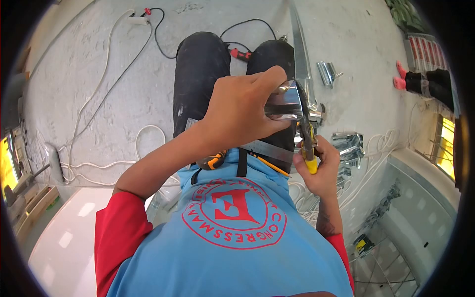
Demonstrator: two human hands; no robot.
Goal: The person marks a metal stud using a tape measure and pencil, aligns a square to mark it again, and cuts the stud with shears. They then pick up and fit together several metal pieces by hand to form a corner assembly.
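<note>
My left hand [242, 106] is closed around a short, shiny metal piece [286, 105] above my lap. My right hand [324, 166] grips a yellow-handled cutting tool [310, 165], whose dark jaws are upright against the right edge of the metal piece. The exact contact of the jaws is partly hidden. Beyond my hands, a long metal strip [300, 47] runs up along my right leg. A black and orange tool [213, 160] and a yellow pencil [269, 165] lie at my waist, near a flat metal strip [267, 150].
A red and black corded tool [240, 54] lies between my legs. Cut metal pieces [327, 74] and a pile of them [349, 147] are on the floor at right. White cables [106, 64] cross the left floor. Another person's legs [435, 84] show at far right.
</note>
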